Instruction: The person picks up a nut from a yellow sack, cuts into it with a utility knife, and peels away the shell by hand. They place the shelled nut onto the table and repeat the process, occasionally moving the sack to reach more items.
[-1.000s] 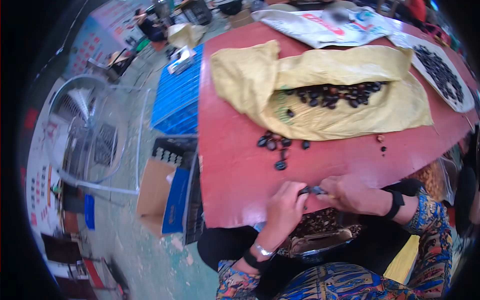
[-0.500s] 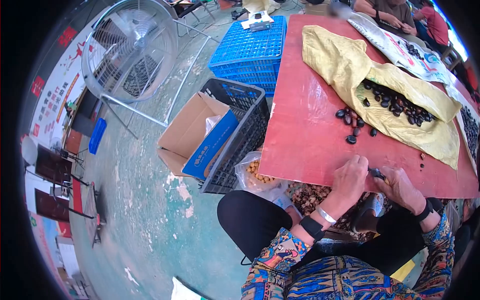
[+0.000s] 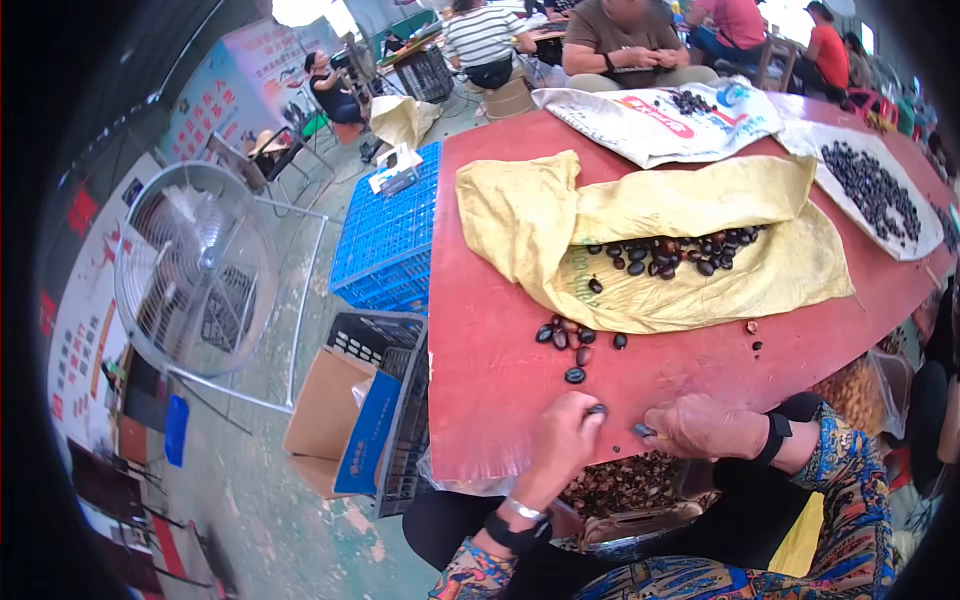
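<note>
My left hand [image 3: 565, 430] is closed at the near edge of the red table [image 3: 480, 380], pinching a dark oval nut [image 3: 597, 410] between thumb and fingers. To its right, my right hand [image 3: 700, 428] curls around a small tool whose short grey-blue tip [image 3: 641, 430] points left; the rest is hidden in the fist. A small dark bit [image 3: 616, 450] lies below, between the hands. Just beyond the left hand sits a loose group of similar dark nuts [image 3: 575, 375]. Farther back, a yellow woven sack [image 3: 690, 300] lies open with many more nuts on it.
Below the table edge is a container of brown shell pieces [image 3: 630, 490]. On the left stand a blue crate [image 3: 385, 230], a black crate [image 3: 400, 440] and a cardboard box [image 3: 325, 410], then a large fan [image 3: 205, 260]. Across the table, a person [image 3: 625, 50] sits behind a white sack [image 3: 655, 125].
The view has swung up and right. My hands, close together before, are now apart, with the nut showing in the left and the tool tip in the right.
</note>
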`<control>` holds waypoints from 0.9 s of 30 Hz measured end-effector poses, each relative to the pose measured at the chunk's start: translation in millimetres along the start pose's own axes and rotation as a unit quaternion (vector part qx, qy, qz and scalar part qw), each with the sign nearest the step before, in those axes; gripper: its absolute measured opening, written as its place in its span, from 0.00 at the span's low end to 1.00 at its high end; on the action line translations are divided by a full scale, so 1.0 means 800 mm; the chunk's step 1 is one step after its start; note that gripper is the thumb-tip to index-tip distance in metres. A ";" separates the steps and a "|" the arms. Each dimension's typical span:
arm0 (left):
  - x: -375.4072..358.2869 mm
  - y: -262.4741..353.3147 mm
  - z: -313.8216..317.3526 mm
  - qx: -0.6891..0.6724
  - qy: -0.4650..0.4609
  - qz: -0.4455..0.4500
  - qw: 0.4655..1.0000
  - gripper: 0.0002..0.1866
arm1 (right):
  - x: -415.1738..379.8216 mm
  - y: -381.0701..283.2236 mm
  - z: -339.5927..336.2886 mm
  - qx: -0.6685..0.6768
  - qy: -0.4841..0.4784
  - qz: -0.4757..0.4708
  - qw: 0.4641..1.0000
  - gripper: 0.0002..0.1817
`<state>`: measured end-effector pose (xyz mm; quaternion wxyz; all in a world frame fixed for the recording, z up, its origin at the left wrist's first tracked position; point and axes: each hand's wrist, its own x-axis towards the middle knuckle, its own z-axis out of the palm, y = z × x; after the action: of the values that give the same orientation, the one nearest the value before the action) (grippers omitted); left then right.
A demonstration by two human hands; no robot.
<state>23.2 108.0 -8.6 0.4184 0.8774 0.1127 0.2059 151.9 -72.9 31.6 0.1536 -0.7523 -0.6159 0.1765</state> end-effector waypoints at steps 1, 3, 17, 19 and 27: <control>0.006 -0.003 -0.013 0.009 -0.011 0.001 1.000 0.06 | -0.001 0.004 0.004 -0.001 0.017 -0.024 1.000 0.14; 0.023 -0.002 -0.040 -0.016 0.050 -0.052 0.997 0.07 | -0.005 0.008 0.012 -0.012 0.032 -0.035 0.999 0.14; 0.048 -0.038 -0.061 -0.184 0.079 -0.251 0.947 0.18 | -0.007 0.004 0.014 -0.067 0.027 -0.076 0.994 0.07; 0.038 -0.035 -0.066 -0.241 0.071 -0.289 0.924 0.17 | -0.006 0.006 0.016 -0.065 0.030 -0.084 0.994 0.08; -0.008 0.016 -0.068 -0.586 0.057 -0.366 0.721 0.15 | -0.007 0.001 0.019 -0.094 0.005 -0.065 0.993 0.08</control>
<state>-7.2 134.8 29.8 0.8847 0.3343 0.3052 0.1110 144.9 -78.7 18.4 0.0970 -0.7224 -0.6768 0.1036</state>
